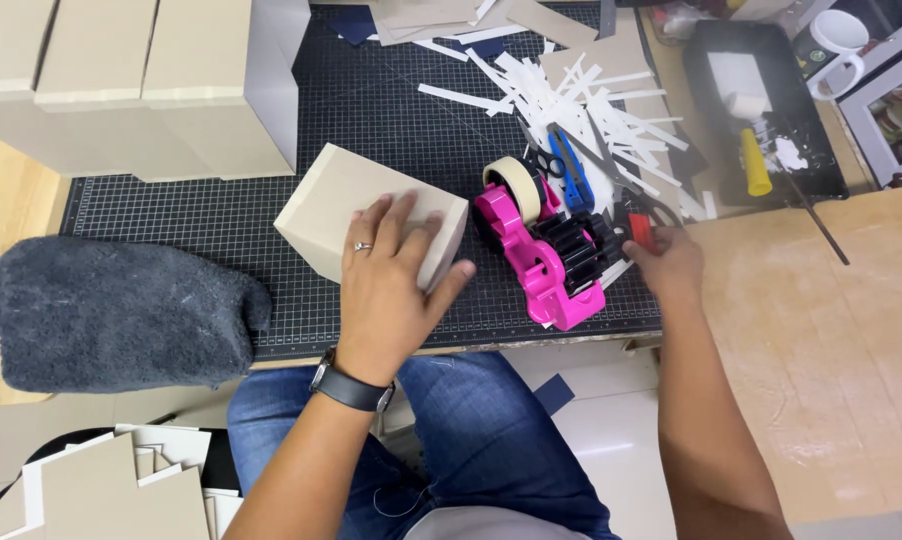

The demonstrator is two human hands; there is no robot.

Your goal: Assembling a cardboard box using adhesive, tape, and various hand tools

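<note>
Head view: we note the left hand (391, 285) lying flat on a beige cardboard box (356, 205), fingers spread open, pressing its top, gripping nothing. The box sits on the black cutting mat (211, 215). The right hand (671, 262) has its fingers closed around a small red object (639, 230), just beside the pink tape dispenser (546, 250). A grey cloth (111, 315) lies left.

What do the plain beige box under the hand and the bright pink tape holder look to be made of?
The beige box looks like matte greyboard or card: flat, dull faces, crisp edges. The pink tape dispenser seems moulded plastic, smooth with a slight sheen, carrying a cream tape roll, probably paper masking tape.
</note>
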